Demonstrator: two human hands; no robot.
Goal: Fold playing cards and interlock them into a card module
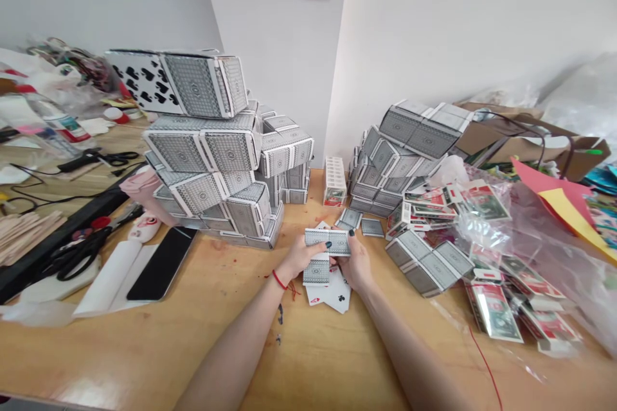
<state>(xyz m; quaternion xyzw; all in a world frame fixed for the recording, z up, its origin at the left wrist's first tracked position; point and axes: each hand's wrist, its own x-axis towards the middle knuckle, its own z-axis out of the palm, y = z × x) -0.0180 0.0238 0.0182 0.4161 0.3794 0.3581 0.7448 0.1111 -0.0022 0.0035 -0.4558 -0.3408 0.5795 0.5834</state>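
Both my hands meet at the middle of the table around a small joined piece of playing cards (339,244), grey patterned backs facing up. My left hand (299,257) grips its left part, thumb lying across the top. On the right end, my right hand (358,262) pinches the piece between thumb and fingers; some fingers are hidden underneath. Another card (316,271) with its back up hangs or lies just below the piece; I cannot tell whether it is attached. Loose face-up cards (337,292), an ace among them, lie on the table under my hands.
Stacked boxes folded from cards rise at left (202,154) and right (414,135). Between them stands a sealed pack stack (334,181). A card box (429,263) and opened card packets (494,308) lie right. A phone (162,264) and scissors (87,244) lie left.
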